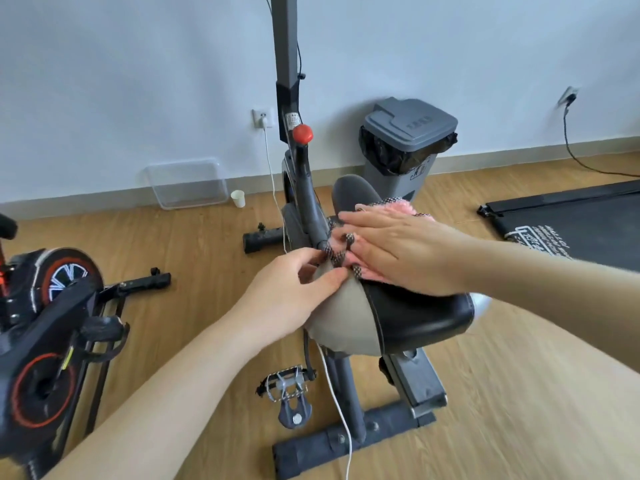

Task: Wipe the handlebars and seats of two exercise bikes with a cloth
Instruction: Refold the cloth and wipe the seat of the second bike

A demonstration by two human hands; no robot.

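A wood-look floor (194,244) and a pale wall (138,64) are seen behind a grey exercise bike (341,382). The right hand (398,252) is laid flat, fingers straight and together, on a pink cloth (398,209) spread over the seat (415,317); most of the cloth is hidden beneath it. The left hand (298,289) pinches the cloth's checkered edge at the seat's nose, just beside the right hand. The handlebars are cut off above. A second bike (52,327) is cropped at the left. A grey bin (405,140) stands behind.
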